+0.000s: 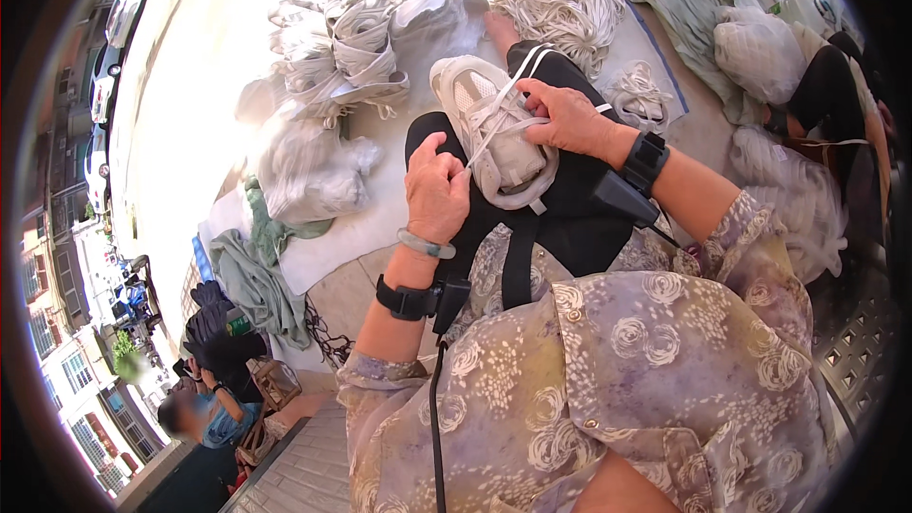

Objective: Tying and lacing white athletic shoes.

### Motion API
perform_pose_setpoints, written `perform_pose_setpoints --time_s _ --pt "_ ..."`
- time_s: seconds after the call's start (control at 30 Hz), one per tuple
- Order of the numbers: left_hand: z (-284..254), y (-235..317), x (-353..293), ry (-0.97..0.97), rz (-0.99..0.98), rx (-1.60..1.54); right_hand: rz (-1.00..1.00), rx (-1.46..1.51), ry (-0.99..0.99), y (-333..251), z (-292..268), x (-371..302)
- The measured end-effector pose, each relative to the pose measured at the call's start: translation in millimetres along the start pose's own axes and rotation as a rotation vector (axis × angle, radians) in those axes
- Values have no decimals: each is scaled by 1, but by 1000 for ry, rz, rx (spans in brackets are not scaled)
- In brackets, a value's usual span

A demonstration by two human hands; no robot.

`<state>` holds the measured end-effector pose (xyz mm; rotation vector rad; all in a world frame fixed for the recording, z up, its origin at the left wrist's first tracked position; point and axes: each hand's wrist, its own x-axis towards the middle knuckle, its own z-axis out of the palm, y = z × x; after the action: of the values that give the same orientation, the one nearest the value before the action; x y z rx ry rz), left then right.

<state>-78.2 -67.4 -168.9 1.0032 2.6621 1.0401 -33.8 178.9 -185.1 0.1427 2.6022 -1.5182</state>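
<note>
- On the black cloth [584,185] over the person's lap, in the head view, lies a pale lace-up shoe [502,141], its toe pointing toward the cloth's far left edge, its heel toward the near edge.
- Just left of the shoe, the left hand [437,190] grasps a white lace [492,122] by the thumb, index finger raised; the lace slants across the shoe.
- At the shoe's right side, the right hand [575,122] has its fingers bent over the lacing; I cannot tell whether they pinch a lace.
- Beyond the knees, on a pale sheet [380,214], a heap of white laces [556,5] lies toward the far right, with a smaller bundle [638,95] near the sheet's blue right edge.
- Toward the sheet's left, stacked pale pieces [347,33] lie near a clear plastic bag [318,166]; green cloth [252,271] spreads by its near left corner.
</note>
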Motion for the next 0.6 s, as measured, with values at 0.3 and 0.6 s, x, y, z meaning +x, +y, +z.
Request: perform_pose_setpoints --time_s 0.3,0.6 --pt "-133 -103 -199 -740 -1455 980 44 8 -6 2 -2 5" --pt "-75 -106 -117 -84 -488 349 211 602 120 -5 11 46"
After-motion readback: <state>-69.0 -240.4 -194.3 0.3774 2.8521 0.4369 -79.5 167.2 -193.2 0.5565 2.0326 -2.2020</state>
